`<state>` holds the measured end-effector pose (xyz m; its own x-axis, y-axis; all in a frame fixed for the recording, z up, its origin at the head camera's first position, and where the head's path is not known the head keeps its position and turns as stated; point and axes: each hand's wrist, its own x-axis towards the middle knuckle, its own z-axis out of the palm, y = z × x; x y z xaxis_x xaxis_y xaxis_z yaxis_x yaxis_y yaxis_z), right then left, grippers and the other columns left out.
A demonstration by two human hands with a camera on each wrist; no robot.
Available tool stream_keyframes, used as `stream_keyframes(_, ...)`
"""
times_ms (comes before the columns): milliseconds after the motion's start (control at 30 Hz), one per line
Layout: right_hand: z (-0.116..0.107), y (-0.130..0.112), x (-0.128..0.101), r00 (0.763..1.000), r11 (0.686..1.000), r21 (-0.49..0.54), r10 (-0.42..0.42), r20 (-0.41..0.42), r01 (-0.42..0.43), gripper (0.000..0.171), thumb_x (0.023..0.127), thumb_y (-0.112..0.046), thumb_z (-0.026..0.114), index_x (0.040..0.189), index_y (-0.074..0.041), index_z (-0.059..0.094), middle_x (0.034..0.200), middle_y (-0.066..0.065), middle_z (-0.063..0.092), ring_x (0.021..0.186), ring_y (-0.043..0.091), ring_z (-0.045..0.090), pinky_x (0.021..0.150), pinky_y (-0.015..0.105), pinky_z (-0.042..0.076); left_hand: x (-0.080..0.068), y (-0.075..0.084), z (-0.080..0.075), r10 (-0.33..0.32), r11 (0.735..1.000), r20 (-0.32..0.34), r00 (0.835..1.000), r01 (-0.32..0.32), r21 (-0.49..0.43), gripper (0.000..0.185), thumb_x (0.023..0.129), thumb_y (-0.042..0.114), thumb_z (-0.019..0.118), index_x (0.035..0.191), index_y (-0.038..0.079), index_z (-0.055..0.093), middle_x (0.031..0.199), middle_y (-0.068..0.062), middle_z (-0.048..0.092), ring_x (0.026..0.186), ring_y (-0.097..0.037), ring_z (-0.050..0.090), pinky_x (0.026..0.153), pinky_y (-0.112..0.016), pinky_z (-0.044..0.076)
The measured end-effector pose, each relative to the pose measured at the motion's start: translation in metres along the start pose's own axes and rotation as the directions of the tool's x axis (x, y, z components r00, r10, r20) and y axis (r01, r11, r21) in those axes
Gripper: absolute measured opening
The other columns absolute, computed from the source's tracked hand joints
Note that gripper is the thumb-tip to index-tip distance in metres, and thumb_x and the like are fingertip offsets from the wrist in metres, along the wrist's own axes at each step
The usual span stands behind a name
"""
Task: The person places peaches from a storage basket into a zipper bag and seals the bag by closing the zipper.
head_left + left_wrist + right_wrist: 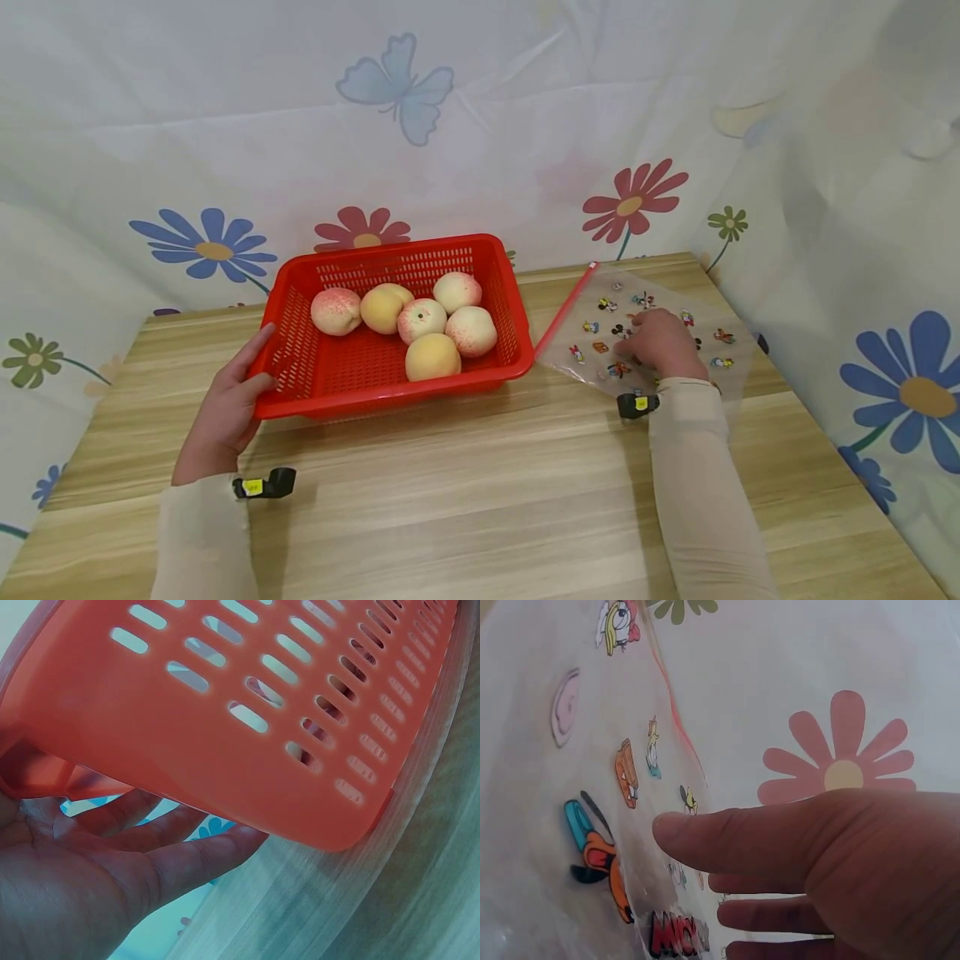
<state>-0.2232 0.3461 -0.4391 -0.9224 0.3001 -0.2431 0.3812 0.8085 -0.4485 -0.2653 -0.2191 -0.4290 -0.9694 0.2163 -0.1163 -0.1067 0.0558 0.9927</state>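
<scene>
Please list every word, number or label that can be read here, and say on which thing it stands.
"MIC", red letters cut off by the frame edge, on the clear plastic bag under the right hand.
Yellow tags on the wrist cameras: too small to read.
Red basket: no text.

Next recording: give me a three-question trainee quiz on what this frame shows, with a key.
1. How many peaches lie in the red basket?
2. True or false: the left hand touches the basket's side.
3. The right hand rests on: A) a peach, B) the clear printed bag, C) the bare wooden table.

Key: 1. six. 2. true. 3. B.
</scene>
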Motion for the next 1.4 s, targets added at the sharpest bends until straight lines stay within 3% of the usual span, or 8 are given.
stream_keyframes(167,0.0016,-0.0016,-0.0005,0.999,0.999,0.003,0.039,-0.013,-0.038,0.063,0.081,-0.032,0.073,0.131,0.002,0.054,0.131,0.026,0.055,0.104,0.037,0.054,0.085,0.051,0.051,0.0002,0.0001,0.0005,-0.005,1.000,-0.002,1.000,0.005,0.002,0.068,0.099,0.002,0.042,0.152,0.039,0.023,0.163,-0.004,0.010,0.115,-0.012,0.048,0.079,-0.027,0.058)
stream_keyframes(433,0.0035,-0.0001,-0.0006,0.999,0.999,-0.001,0.039,-0.009,-0.039,0.049,0.082,-0.032,0.074,0.116,0.002,0.065,0.113,0.021,0.063,0.087,0.030,0.057,0.066,0.035,0.047,0.0019,0.0005,0.0007,-0.020,1.000,-0.011,1.000,0.020,0.016,0.069,0.099,0.003,0.042,0.152,0.041,0.022,0.164,-0.003,0.009,0.125,-0.024,0.038,0.079,-0.026,0.058)
stream_keyframes(567,0.0036,-0.0001,0.0000,1.000,1.000,0.007,0.031,-0.003,-0.031,0.051,0.082,-0.030,0.074,0.120,0.003,0.063,0.117,0.022,0.062,0.090,0.031,0.057,0.070,0.038,0.049,0.0025,0.0008,0.0008,-0.019,1.000,-0.011,1.000,0.020,0.020,0.070,0.098,0.002,0.042,0.152,0.042,0.022,0.164,-0.002,0.008,0.128,-0.027,0.035,0.079,-0.027,0.058)
stream_keyframes(800,0.0045,-0.0013,0.0008,0.999,0.999,0.011,0.030,0.018,-0.030,0.057,0.084,-0.028,0.072,0.128,0.004,0.057,0.128,0.025,0.057,0.101,0.035,0.057,0.089,0.051,0.050,0.0016,0.0013,0.0007,-0.011,1.000,-0.004,1.000,0.011,0.019,0.069,0.099,0.002,0.042,0.152,0.040,0.022,0.164,-0.003,0.009,0.122,-0.019,0.041,0.079,-0.028,0.058)
stream_keyframes(1400,0.0037,-0.0032,0.0013,0.999,1.000,-0.005,0.026,0.042,-0.026,0.056,0.085,-0.026,0.070,0.130,0.003,0.055,0.130,0.025,0.056,0.103,0.035,0.057,0.093,0.053,0.049,0.0010,-0.0007,-0.0009,-0.006,1.000,0.001,1.000,0.006,0.007,0.069,0.099,0.002,0.042,0.152,0.040,0.022,0.164,-0.003,0.009,0.119,-0.017,0.043,0.079,-0.027,0.058)
